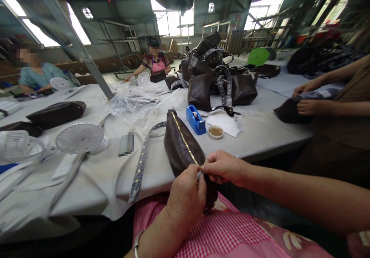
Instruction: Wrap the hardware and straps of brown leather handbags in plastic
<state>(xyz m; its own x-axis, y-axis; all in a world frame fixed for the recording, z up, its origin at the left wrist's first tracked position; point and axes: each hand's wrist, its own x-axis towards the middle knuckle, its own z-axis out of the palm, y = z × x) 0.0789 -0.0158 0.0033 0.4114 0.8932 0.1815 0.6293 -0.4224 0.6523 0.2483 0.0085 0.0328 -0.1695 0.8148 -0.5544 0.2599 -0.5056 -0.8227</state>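
A dark brown leather bag [180,146] with a gold zip along its top stands on edge, its near end resting on my lap and its far end on the table. My left hand [186,196] is closed around the bag's near end. My right hand [222,167] pinches the zip end right beside the left thumb. A studded grey strap [140,165] hangs from the bag over the table's front edge.
A blue tape dispenser [195,120], a small round dish [215,131] and a white cloth [227,123] lie beyond the bag. Two white fans [79,137] sit at left. A pile of brown bags [214,76] fills the table's middle. Another person's hands [305,98] hold a bag at right; two people sit far off.
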